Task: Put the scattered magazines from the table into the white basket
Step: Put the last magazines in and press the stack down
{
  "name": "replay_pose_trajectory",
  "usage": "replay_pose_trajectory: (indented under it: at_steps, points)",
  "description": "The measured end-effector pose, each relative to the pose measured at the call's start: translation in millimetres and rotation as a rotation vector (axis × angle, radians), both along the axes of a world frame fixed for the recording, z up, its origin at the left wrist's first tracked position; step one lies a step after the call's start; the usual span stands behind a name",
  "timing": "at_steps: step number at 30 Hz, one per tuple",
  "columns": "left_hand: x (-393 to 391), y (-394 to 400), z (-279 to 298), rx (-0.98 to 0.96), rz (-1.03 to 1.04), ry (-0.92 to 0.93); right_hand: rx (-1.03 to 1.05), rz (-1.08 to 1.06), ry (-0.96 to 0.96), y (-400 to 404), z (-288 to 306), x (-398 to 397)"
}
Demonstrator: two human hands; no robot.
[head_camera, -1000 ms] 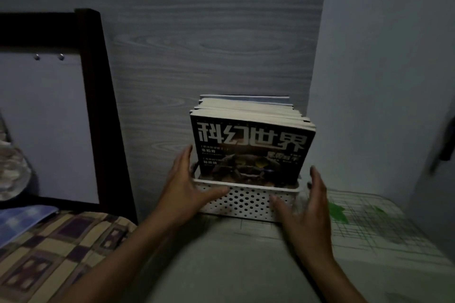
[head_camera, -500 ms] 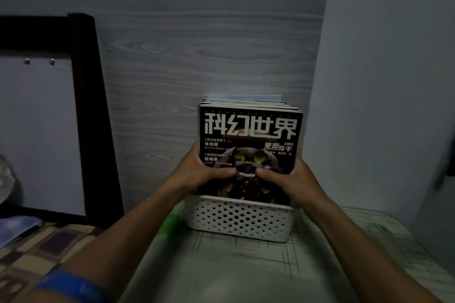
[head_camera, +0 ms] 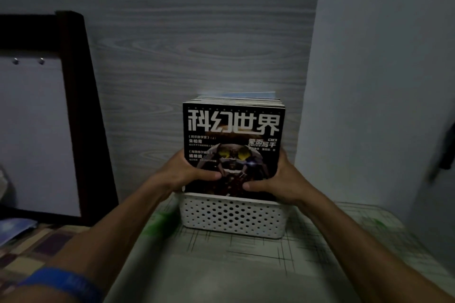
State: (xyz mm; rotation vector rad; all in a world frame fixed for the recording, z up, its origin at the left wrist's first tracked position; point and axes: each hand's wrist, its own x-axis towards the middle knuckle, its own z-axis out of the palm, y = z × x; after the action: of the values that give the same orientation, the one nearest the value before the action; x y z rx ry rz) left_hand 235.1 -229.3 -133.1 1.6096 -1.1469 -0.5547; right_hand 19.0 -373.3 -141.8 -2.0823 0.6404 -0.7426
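A stack of magazines (head_camera: 234,128) stands upright in the white perforated basket (head_camera: 234,216) at the back of the table, close to the wood-grain wall. The front cover is black with large white characters. My left hand (head_camera: 182,172) grips the stack's left side, thumb across the cover. My right hand (head_camera: 278,179) grips the right side, thumb also on the cover. The fingers of both hands are hidden behind the stack.
The table (head_camera: 221,273) carries a pale cloth with green and black line patterns. A dark bed frame post (head_camera: 81,110) stands at the left, with a checked blanket (head_camera: 32,248) below it. A plain wall (head_camera: 381,81) closes in the right side.
A second ago both hands were open beside the basket's front. They rose and took hold of the magazine stack, which now stands straighter; the hold has stayed the same over the last half second.
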Motion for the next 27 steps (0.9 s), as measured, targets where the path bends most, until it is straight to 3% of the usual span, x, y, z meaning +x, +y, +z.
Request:
replay_pose_trajectory:
  at_steps: [3,6,8,10,13,14,15,17,19,27]
  points:
    - [0,1,-4,0.025,-0.032,-0.026,0.159,-0.026,-0.089,-3,6,3]
    - [-2,3,-8,0.025,-0.049,-0.029,0.157,-0.045,-0.061,1,11,0]
    - [-2,3,-12,-0.002,-0.023,-0.027,0.184,0.04,0.02,2,18,-9]
    - [-1,4,-16,-0.024,-0.012,-0.041,0.259,0.079,-0.032,4,39,-24]
    - [-2,4,-18,-0.032,-0.029,-0.059,-0.011,-0.172,-0.444,4,92,-31]
    - [-1,3,-18,-0.037,-0.031,-0.056,-0.17,-0.215,-0.449,5,112,-22]
    - [-2,1,-19,-0.034,-0.036,-0.051,-0.35,-0.241,-0.333,5,128,-12]
    - [-2,0,-20,-0.042,-0.024,-0.043,-0.66,-0.228,0.136,1,150,15]
    - [0,1,-19,-0.045,-0.019,-0.058,-0.712,-0.209,0.442,-6,157,35]
    - [4,0,-21,-0.047,-0.022,-0.071,-0.661,-0.243,0.659,-29,173,49]
